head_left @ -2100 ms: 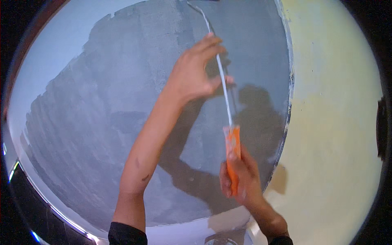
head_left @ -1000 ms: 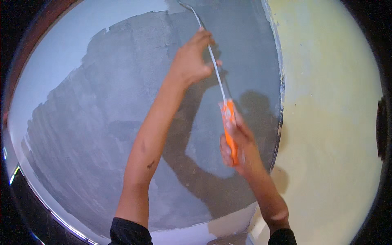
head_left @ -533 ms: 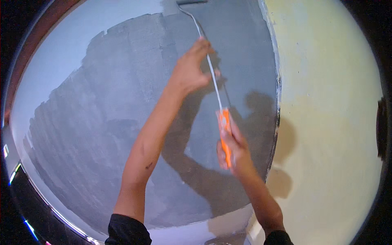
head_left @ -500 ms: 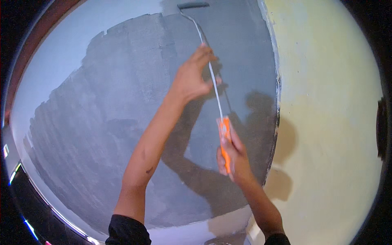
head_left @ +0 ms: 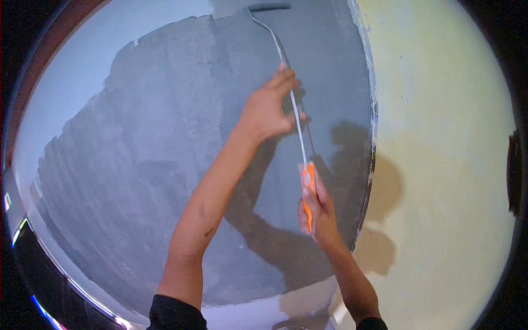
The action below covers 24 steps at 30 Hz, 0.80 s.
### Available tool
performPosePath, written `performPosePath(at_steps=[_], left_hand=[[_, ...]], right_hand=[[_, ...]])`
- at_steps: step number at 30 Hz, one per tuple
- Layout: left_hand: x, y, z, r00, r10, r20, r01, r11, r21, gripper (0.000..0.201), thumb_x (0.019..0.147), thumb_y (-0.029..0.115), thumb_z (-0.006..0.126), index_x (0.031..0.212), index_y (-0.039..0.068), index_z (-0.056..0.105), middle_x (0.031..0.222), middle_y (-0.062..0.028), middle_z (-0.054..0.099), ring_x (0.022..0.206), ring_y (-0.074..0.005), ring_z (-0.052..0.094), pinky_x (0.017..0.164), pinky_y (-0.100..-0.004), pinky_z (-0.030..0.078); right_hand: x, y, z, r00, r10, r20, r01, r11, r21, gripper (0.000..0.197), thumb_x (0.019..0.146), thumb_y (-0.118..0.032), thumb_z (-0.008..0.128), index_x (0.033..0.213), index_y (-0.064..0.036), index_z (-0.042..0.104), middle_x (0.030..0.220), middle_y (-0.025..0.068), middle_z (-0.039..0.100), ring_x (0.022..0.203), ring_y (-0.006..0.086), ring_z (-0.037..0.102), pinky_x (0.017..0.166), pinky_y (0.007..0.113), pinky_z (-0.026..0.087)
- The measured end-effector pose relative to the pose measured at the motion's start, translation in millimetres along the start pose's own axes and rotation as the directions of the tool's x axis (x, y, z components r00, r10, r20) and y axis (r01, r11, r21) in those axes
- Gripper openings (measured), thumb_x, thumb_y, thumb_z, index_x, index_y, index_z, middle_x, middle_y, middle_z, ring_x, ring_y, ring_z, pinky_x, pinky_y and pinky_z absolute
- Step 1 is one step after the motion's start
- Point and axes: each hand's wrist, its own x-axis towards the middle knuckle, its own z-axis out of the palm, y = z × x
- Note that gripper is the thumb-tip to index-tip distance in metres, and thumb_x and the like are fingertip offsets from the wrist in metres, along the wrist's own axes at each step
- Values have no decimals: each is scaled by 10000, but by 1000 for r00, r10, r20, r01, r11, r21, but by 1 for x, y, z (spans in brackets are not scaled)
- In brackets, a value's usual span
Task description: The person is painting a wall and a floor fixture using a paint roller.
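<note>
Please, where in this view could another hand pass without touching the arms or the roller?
Two patches look open: the grey paint between the left forearm and the white wall, and the yellow wall right of the right forearm. It is crowded mid-view, where the left hand, right hand and roller are close.

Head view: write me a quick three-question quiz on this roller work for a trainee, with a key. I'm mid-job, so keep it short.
1. Which hand grips the orange handle?
2. True or false: the roller head is higher in the picture than the left hand.
3. What colour is the wall section at the picture's right? A) red B) pale yellow C) green

Key:
1. The right hand.
2. True.
3. B.
</note>
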Motion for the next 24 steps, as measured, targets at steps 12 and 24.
performPosePath(at_steps=[12, 24], left_hand=[[77, -31, -16, 1000, 13, -5, -12, 995, 102, 559, 713, 392, 832, 1149, 90, 658, 1407, -116, 563, 1423, -323, 409, 1122, -459, 411], [113, -44, -25, 997, 77, -25, -78, 997, -10, 570, 711, 346, 848, 1174, 90, 636, 1461, -104, 525, 1469, -319, 338, 1172, -437, 347]], right_hand=[[55, -79, 6, 992, 26, 121, -26, 1000, -1, 506, 1050, -265, 495, 1530, -149, 385, 612, -36, 443, 406, 53, 386, 340, 233, 325], [70, -116, 21, 996, -6, 87, 0, 998, 69, 514, 1046, -275, 515, 1536, -193, 382, 694, -52, 462, 445, 38, 390, 339, 230, 312]])
